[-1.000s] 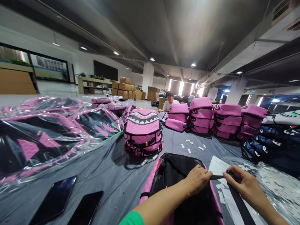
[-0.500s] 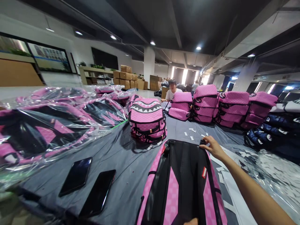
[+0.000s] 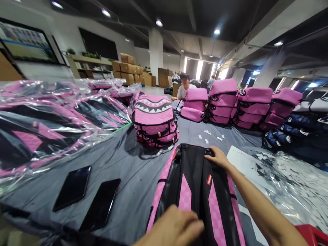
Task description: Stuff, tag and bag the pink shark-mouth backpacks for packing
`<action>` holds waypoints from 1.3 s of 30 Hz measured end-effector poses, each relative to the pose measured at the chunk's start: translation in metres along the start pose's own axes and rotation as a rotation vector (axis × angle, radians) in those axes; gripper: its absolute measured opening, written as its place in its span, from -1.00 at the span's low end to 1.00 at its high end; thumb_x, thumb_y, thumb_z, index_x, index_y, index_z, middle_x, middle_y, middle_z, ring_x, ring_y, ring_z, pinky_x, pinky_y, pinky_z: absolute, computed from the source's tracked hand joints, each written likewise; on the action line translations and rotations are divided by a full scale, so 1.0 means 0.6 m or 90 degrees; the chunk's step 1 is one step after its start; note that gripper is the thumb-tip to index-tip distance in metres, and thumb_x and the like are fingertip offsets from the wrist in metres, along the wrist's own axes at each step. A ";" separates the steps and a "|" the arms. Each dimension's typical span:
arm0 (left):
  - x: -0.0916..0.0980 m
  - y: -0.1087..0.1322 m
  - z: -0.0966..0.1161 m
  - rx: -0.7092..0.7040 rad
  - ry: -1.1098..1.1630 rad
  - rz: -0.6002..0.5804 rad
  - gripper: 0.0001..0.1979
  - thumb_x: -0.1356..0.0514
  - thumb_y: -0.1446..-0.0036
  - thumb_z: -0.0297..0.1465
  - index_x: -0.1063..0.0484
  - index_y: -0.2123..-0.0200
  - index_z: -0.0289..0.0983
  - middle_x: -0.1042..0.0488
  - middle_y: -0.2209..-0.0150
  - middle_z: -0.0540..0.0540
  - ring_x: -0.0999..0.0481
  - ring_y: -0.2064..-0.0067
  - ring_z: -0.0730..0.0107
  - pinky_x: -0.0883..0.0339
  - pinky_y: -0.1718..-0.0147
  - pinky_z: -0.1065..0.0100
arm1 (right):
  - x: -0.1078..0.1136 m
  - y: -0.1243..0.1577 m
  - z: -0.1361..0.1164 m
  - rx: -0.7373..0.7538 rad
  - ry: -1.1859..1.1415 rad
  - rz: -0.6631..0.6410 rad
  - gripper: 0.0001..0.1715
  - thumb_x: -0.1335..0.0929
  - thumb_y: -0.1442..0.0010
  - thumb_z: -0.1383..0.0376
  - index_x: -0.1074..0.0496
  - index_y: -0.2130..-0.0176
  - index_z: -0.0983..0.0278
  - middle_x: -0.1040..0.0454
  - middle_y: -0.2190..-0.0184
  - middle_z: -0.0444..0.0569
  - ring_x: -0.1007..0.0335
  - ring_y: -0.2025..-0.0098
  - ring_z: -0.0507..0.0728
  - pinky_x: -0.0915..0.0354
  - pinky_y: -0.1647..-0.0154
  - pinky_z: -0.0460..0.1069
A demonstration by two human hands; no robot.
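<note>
A pink and black backpack (image 3: 194,191) lies flat on the grey table, its strap side up, lengthwise away from me. My right hand (image 3: 216,157) reaches to its far end, fingers curled over the top edge by the carry handle. My left hand (image 3: 176,229) rests on the near end at the bottom of the view, fingers pressed together and bent down onto the bag. A small red label (image 3: 209,179) shows on one shoulder strap.
Two dark phones (image 3: 73,186) (image 3: 101,205) lie to the left. A pink shark-mouth backpack (image 3: 155,119) stands just beyond. Plastic-bagged backpacks (image 3: 51,126) crowd the left; pink stacks (image 3: 225,102) and navy bags (image 3: 282,140) line the right. A person (image 3: 184,90) sits at the far end.
Both hands have let go of the black strap on the right. The backpack now lies stretched out flat, with my right hand at its far end and my left hand at its near end.
</note>
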State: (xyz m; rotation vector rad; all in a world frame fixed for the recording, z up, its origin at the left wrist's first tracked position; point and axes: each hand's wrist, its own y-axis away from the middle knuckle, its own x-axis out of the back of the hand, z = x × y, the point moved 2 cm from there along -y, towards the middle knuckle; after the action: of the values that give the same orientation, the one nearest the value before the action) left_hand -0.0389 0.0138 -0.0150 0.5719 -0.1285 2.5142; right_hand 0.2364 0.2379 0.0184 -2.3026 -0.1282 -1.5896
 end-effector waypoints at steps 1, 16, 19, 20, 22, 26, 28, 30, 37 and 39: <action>0.050 -0.033 0.007 -0.025 -0.074 0.079 -0.49 0.03 -0.30 0.03 -0.55 0.23 -0.20 -0.59 0.36 -0.01 -0.56 0.29 0.31 -0.38 0.22 0.36 | -0.005 0.001 0.001 0.016 -0.006 0.017 -0.35 -0.38 -0.18 -0.07 -0.40 -0.12 0.24 -0.47 -0.10 0.13 -0.38 -0.16 0.31 -0.24 -0.22 0.20; 0.171 -0.331 -0.025 -0.124 -0.429 0.361 -0.73 -0.21 -0.24 -0.33 -0.36 0.00 -0.22 -0.46 -0.05 -0.17 -0.44 -0.13 0.17 -0.30 -0.14 0.16 | -0.043 0.048 -0.003 0.096 -0.122 0.296 -0.56 -0.39 -0.14 0.08 -0.42 0.03 0.22 -0.53 0.09 0.08 -0.46 0.00 0.28 -0.35 -0.11 0.20; 0.160 -0.308 -0.038 -0.162 -0.428 0.380 -0.70 -0.18 -0.25 -0.41 -0.32 -0.05 -0.18 -0.42 -0.07 -0.15 -0.39 -0.18 0.17 -0.27 -0.19 0.11 | -0.052 0.068 -0.011 0.119 -0.099 0.344 -0.56 -0.39 -0.15 0.09 -0.41 0.02 0.21 -0.52 0.08 0.10 -0.43 -0.03 0.30 -0.32 -0.14 0.23; 0.158 -0.303 -0.040 -0.167 -0.429 0.379 -0.70 -0.17 -0.26 -0.42 -0.32 -0.05 -0.18 -0.42 -0.07 -0.15 -0.39 -0.18 0.16 -0.26 -0.19 0.10 | -0.053 0.075 -0.012 0.121 -0.093 0.348 -0.55 -0.39 -0.15 0.09 -0.41 0.00 0.21 -0.51 0.06 0.10 -0.42 -0.04 0.31 -0.31 -0.16 0.24; 0.157 -0.300 -0.041 -0.164 -0.432 0.368 -0.72 -0.16 -0.27 -0.43 -0.33 -0.04 -0.18 -0.42 -0.06 -0.15 -0.39 -0.16 0.16 -0.27 -0.18 0.10 | -0.053 0.085 -0.012 0.119 -0.085 0.332 -0.53 -0.38 -0.18 0.08 -0.39 -0.04 0.20 -0.50 0.02 0.11 -0.40 -0.07 0.31 -0.29 -0.18 0.25; 0.172 -0.324 -0.033 -0.115 -0.448 0.314 -0.77 -0.26 -0.19 -0.44 -0.38 0.08 -0.19 -0.44 0.06 -0.10 -0.43 -0.03 0.20 -0.34 -0.05 0.20 | -0.041 0.075 -0.013 0.092 -0.062 0.241 -0.51 -0.39 -0.21 0.05 -0.39 -0.05 0.22 -0.51 0.03 0.11 -0.41 -0.05 0.29 -0.32 -0.12 0.20; 0.182 -0.343 -0.024 -0.075 -0.457 0.299 -0.76 -0.33 -0.11 -0.47 -0.39 0.16 -0.20 -0.44 0.11 -0.08 -0.43 0.01 0.21 -0.34 -0.01 0.22 | -0.034 0.058 -0.017 0.052 -0.031 0.194 -0.52 -0.42 -0.19 0.03 -0.40 -0.02 0.22 -0.51 0.07 0.08 -0.42 -0.01 0.28 -0.33 -0.08 0.17; 0.188 -0.358 -0.009 -0.037 -0.461 0.303 -0.74 -0.33 -0.07 -0.52 -0.39 0.18 -0.22 -0.43 0.11 -0.11 -0.41 -0.02 0.16 -0.31 -0.04 0.17 | -0.031 0.041 -0.024 -0.007 0.017 0.164 -0.53 -0.42 -0.20 0.03 -0.40 0.00 0.21 -0.51 0.05 0.08 -0.41 -0.02 0.28 -0.30 -0.09 0.16; 0.092 -0.329 0.123 -0.152 -0.453 0.273 -0.66 -0.13 -0.21 -0.53 -0.35 -0.06 -0.29 -0.35 -0.15 -0.31 -0.28 -0.23 0.01 -0.06 -0.24 -0.04 | -0.006 0.027 -0.025 -0.039 0.126 0.092 -0.59 -0.33 -0.27 0.09 -0.41 -0.04 0.21 -0.42 -0.02 0.17 -0.28 -0.10 0.34 -0.26 -0.06 0.19; 0.010 -0.300 0.160 -0.284 -0.457 0.149 -0.79 -0.19 -0.22 -0.39 -0.45 0.06 -0.20 -0.51 0.02 -0.17 -0.44 -0.07 0.16 -0.24 -0.13 0.17 | 0.018 0.027 -0.008 0.010 0.139 0.039 -0.68 -0.29 -0.28 0.20 -0.45 0.00 0.20 -0.46 0.03 0.11 -0.32 -0.05 0.28 -0.25 -0.06 0.14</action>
State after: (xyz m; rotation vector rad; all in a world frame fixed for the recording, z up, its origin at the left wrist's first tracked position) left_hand 0.0892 0.1483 0.0693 1.2855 -1.0360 2.2524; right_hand 0.2406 0.2198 0.0261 -2.0830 -0.0169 -1.7882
